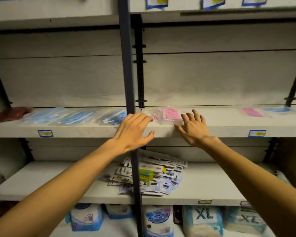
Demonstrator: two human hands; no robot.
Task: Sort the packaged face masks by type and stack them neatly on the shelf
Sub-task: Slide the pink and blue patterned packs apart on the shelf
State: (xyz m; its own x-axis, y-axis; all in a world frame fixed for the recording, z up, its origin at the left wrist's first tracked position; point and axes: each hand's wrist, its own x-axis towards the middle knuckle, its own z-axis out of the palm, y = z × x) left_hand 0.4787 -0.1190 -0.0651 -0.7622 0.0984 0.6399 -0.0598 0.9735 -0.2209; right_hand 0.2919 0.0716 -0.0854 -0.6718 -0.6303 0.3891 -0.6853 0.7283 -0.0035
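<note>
1. Three piles of clear-wrapped blue face masks (75, 117) lie left of the dark steel upright (128, 82); one pink stack (169, 115) right.
2. Left hand (133, 132) and right hand (193, 129), fingers spread, grip nothing, flanking the pink stack.
3. Pale grey wooden shelf (229, 129), dim storeroom.
</note>
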